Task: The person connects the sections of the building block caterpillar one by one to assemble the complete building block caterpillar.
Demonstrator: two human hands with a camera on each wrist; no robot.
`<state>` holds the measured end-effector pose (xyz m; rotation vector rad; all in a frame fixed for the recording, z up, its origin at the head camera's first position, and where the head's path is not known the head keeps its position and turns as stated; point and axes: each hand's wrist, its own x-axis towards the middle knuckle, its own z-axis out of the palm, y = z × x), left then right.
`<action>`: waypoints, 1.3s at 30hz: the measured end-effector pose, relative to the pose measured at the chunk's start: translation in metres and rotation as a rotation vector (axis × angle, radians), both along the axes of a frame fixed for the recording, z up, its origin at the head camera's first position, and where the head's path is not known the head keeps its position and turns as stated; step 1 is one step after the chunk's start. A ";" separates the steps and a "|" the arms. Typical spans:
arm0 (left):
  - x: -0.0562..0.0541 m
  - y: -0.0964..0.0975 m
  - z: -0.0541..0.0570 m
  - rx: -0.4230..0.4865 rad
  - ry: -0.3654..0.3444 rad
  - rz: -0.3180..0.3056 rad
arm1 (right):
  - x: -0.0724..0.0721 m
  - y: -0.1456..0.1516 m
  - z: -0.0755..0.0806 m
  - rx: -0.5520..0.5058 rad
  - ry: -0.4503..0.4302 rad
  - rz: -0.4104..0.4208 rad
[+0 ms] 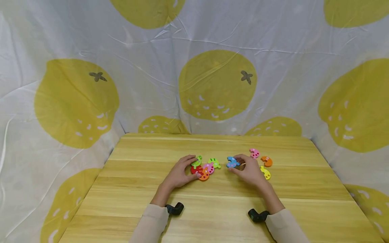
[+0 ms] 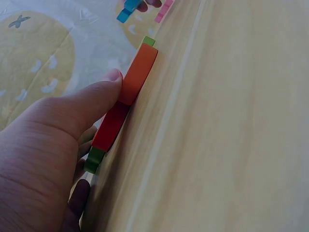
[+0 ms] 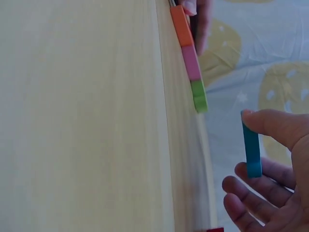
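Several flat wooden puzzle pieces lie linked on the table: a green head piece [image 1: 195, 163], a red piece [image 1: 195, 169], an orange piece [image 1: 204, 175], a pink piece [image 1: 209, 168] and a striped green piece [image 1: 214, 162]. My left hand [image 1: 178, 173] grips this cluster from its left side, thumb against the orange edge and fingers around by the green head. To the right, a blue puzzle piece [image 3: 251, 150] is pinched between the thumb and fingers of my right hand [image 1: 251, 169]. It is held up off the table, a short gap from the striped green piece.
Beyond my right hand lie a loose pink piece [image 1: 254, 154], an orange piece marked 10 [image 1: 267, 162] and a yellow piece [image 1: 266, 173]. The wooden table [image 1: 218, 212] meets a lemon-print cloth [image 1: 146, 81] at its back and sides.
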<state>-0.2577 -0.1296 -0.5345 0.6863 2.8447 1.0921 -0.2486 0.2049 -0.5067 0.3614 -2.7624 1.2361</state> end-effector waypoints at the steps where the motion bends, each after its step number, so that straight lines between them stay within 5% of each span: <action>1: 0.000 0.000 0.000 0.001 0.002 -0.001 | 0.000 -0.003 0.000 -0.005 -0.006 0.001; 8: -0.001 0.000 -0.001 -0.006 0.005 -0.010 | 0.002 -0.019 -0.005 0.011 -0.049 0.033; 39: 0.001 0.000 -0.001 -0.006 0.011 0.001 | -0.001 -0.057 -0.014 0.103 -0.072 -0.092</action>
